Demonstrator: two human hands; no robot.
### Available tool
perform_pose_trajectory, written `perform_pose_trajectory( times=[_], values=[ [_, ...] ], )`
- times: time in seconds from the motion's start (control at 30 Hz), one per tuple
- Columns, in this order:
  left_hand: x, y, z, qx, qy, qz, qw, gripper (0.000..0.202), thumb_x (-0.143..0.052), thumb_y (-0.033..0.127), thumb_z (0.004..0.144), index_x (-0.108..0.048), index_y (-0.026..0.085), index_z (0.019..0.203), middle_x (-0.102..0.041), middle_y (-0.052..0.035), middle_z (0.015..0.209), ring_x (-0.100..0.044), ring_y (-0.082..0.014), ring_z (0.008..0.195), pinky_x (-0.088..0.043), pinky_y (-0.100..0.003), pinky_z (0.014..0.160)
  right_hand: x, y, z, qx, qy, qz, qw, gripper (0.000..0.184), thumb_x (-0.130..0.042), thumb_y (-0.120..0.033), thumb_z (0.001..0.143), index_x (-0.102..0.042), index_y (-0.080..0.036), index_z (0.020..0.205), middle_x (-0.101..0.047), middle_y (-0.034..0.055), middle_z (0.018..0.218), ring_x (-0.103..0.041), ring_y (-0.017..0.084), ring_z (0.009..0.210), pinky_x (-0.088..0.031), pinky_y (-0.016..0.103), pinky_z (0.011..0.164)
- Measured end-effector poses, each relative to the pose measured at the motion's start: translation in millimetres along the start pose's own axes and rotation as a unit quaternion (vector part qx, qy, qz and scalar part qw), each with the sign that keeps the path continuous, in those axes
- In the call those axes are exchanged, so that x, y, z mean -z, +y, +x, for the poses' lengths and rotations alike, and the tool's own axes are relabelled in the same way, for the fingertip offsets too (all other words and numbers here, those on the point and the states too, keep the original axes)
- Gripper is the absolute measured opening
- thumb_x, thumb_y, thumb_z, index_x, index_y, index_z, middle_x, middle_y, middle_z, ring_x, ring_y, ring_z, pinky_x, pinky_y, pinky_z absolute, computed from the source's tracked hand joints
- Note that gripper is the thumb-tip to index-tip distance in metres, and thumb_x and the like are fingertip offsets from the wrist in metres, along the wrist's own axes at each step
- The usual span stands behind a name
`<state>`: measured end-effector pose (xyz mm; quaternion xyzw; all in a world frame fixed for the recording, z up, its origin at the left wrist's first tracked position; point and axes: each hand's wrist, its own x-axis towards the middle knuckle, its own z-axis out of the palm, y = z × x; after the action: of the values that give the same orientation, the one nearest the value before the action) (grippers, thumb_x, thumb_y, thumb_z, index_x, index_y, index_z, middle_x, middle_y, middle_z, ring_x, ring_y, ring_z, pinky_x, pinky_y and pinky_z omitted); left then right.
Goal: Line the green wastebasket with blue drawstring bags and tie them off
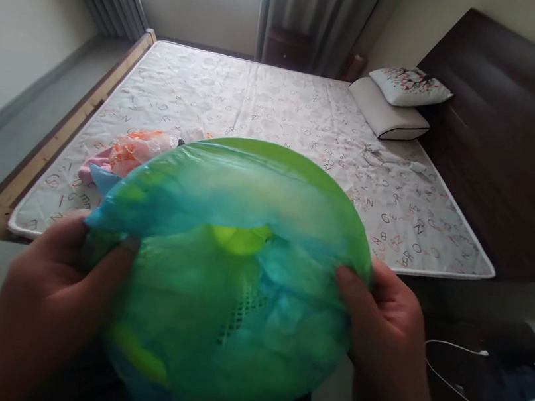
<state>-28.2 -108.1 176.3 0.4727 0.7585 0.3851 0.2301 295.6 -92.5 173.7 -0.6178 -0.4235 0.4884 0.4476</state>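
Note:
A round green plastic basket (299, 157) with lattice holes is held up in front of me, its wide mouth tilted toward me. A thin translucent blue plastic bag (187, 202) spreads over the mouth and rim, with a gap near the middle. My left hand (68, 274) pinches the bag against the rim on the left, thumb on the near side. On the right, my right hand (389, 312) grips the rim and bag, its thumb pressed on the film. The fingers behind the rim are partly hidden.
Beyond the basket lies a bed with a letter-print mattress (272, 104). Crumpled plastic bags (131, 153) rest on its left side, pillows (403, 100) by the dark headboard (513, 137). A white cable (451, 382) trails over a dark surface at right.

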Motion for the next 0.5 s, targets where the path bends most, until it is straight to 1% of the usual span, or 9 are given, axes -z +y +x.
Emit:
perform_pose_trajectory(
  times=[0.1, 0.2, 0.27, 0.3, 0.37, 0.4, 0.47, 0.5],
  values=[
    [-12.2, -1, 13, 0.025, -0.037, -0.026, 0.999, 0.036, -0.074, 0.06, 0.078, -0.07, 0.031, 0.098, -0.069, 0.0004, 0.071, -0.064, -0.025, 0.059, -0.054, -0.035, 0.045, -5, 11, 16, 0.015, 0.018, -0.028, 0.999, 0.036, -0.075, -0.057, 0.089, -0.077, -0.022, 0.098, -0.073, 0.0037, 0.081, -0.064, 0.018, 0.068, -0.054, 0.027, 0.058],
    [-29.5, -6, 29, -0.001, -0.057, -0.033, 0.998, 0.033, -0.072, 0.057, 0.078, -0.066, 0.027, 0.092, -0.066, 0.0005, 0.072, -0.062, -0.0217, 0.062, -0.053, -0.031, 0.052, -9, 28, 42, 0.025, 0.012, -0.042, 0.999, 0.04, -0.074, -0.059, 0.088, -0.076, -0.021, 0.102, -0.075, 0.0046, 0.087, -0.067, 0.02, 0.076, -0.055, 0.029, 0.065],
    [-47.3, -18, 43, -0.023, -0.061, -0.023, 0.998, 0.034, -0.069, 0.055, 0.08, -0.064, 0.023, 0.092, -0.065, 0.0004, 0.074, -0.061, -0.0206, 0.067, -0.052, -0.03, 0.058, -14, 43, 64, 0.033, 0.002, -0.041, 0.999, 0.041, -0.073, -0.058, 0.088, -0.075, -0.021, 0.106, -0.076, 0.0049, 0.093, -0.068, 0.021, 0.083, -0.055, 0.03, 0.071],
    [-59.2, -27, 52, -0.03, -0.068, -0.019, 0.997, 0.034, -0.067, 0.054, 0.081, -0.064, 0.022, 0.093, -0.066, -0.0002, 0.076, -0.061, -0.0209, 0.071, -0.052, -0.031, 0.063, -18, 51, 76, 0.036, -0.007, -0.041, 0.998, 0.041, -0.072, -0.057, 0.088, -0.075, -0.021, 0.107, -0.076, 0.005, 0.094, -0.068, 0.022, 0.085, -0.055, 0.031, 0.074],
    [-89.0, -46, 73, -0.038, -0.081, -0.001, 0.996, 0.031, -0.064, 0.051, 0.084, -0.064, 0.021, 0.093, -0.068, -0.0013, 0.081, -0.063, -0.0218, 0.077, -0.052, -0.032, 0.071, -27, 71, 106, 0.036, -0.021, -0.04, 0.998, 0.04, -0.071, -0.054, 0.086, -0.074, -0.019, 0.104, -0.075, 0.0048, 0.093, -0.066, 0.021, 0.085, -0.053, 0.03, 0.075],
    [-106.2, -56, 84, -0.033, -0.087, 0.002, 0.996, 0.028, -0.062, 0.047, 0.085, -0.063, 0.02, 0.093, -0.069, -0.0022, 0.083, -0.064, -0.0224, 0.08, -0.052, -0.033, 0.076, -32, 80, 122, 0.024, -0.03, -0.037, 0.999, 0.039, -0.071, -0.053, 0.084, -0.073, -0.018, 0.102, -0.074, 0.0047, 0.091, -0.066, 0.021, 0.083, -0.053, 0.03, 0.075],
    [-141.8, -73, 107, -0.009, -0.09, -0.013, 0.996, 0.023, -0.061, 0.037, 0.086, -0.064, 0.019, 0.099, -0.073, -0.0047, 0.094, -0.067, -0.0242, 0.091, -0.051, -0.034, 0.085, -40, 97, 154, -0.016, -0.033, -0.014, 0.999, 0.036, -0.067, -0.05, 0.082, -0.068, -0.018, 0.097, -0.071, 0.0039, 0.086, -0.064, 0.019, 0.077, -0.052, 0.03, 0.072],
    [-158.6, -79, 117, 0.004, -0.1, -0.017, 0.995, 0.021, -0.06, 0.033, 0.086, -0.064, 0.018, 0.1, -0.074, -0.0061, 0.098, -0.068, -0.0247, 0.094, -0.051, -0.034, 0.089, -43, 103, 169, -0.037, -0.031, -0.028, 0.998, 0.034, -0.063, -0.049, 0.082, -0.066, -0.018, 0.096, -0.07, 0.0037, 0.085, -0.063, 0.019, 0.075, -0.052, 0.03, 0.072]
  ],
)
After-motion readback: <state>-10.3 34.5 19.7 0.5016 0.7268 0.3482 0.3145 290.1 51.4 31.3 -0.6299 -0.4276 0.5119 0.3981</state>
